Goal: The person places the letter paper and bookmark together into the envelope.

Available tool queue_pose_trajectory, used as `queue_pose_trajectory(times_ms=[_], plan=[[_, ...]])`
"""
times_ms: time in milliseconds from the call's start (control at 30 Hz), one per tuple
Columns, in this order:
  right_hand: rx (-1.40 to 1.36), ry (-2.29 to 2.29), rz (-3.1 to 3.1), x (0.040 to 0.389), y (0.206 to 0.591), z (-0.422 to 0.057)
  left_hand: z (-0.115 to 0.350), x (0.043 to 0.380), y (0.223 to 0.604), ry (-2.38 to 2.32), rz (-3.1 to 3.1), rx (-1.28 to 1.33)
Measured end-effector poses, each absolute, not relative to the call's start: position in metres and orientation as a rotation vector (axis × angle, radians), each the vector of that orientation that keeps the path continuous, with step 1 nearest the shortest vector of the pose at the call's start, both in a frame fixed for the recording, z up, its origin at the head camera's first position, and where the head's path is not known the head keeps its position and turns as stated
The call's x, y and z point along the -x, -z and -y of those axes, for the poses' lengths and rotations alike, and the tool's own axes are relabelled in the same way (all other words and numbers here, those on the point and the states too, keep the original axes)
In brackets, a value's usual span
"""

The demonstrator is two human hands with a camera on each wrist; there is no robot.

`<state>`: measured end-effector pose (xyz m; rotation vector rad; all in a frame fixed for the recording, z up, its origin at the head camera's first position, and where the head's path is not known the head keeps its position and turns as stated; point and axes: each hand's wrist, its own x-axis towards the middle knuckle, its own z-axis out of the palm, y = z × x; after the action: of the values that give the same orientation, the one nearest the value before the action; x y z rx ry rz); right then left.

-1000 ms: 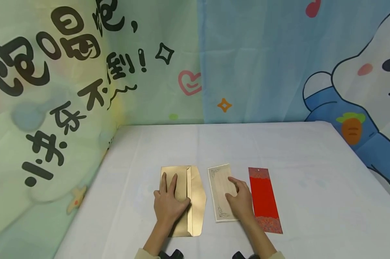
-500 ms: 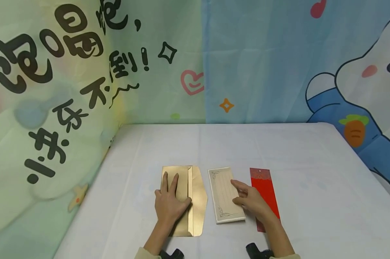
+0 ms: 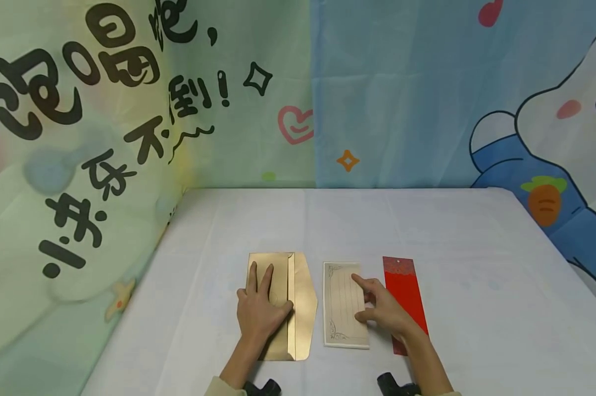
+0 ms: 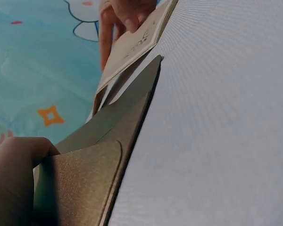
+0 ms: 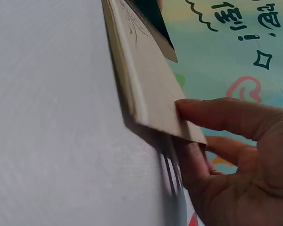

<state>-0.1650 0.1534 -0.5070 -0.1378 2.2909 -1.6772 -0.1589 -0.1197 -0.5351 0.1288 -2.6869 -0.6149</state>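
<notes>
My left hand (image 3: 260,311) lies with spread fingers on a gold paper envelope (image 3: 304,308), whose flap is unfolded to the right. To the right of the envelope is a cream lined notepad (image 3: 341,308) with scrollwork printed in its corners. My right hand (image 3: 388,314) pinches the pad's right edge; in the right wrist view one digit presses on the top face and other fingertips (image 5: 193,157) are under the edge. That edge looks slightly raised from the table. A long red card (image 3: 408,289) with patterned ends lies farther right, partly hidden by my right hand and forearm.
A white cloth covers the table (image 3: 238,220). Printed fabric hangs behind and to the left (image 3: 228,159), meeting the table's back and left edges. Black straps with camera mounts (image 3: 394,384) sit at both wrists.
My right hand has shifted from above the notepad to its right edge. The pad has turned straighter and slid slightly toward me. My left hand stays on the envelope.
</notes>
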Motion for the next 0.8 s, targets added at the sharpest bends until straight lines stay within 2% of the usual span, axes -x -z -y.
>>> queue_pose_trajectory(times_ms=[533,800], plan=[[0.511,1.677,-2.315,0.167,0.511,-0.118,0.119,0.160,0.533,0.621,2.687,-0.135],[0.572,1.615,-2.363,0.169,0.514,-0.098,0.119,0.161,0.533,0.568,2.705,-0.135]])
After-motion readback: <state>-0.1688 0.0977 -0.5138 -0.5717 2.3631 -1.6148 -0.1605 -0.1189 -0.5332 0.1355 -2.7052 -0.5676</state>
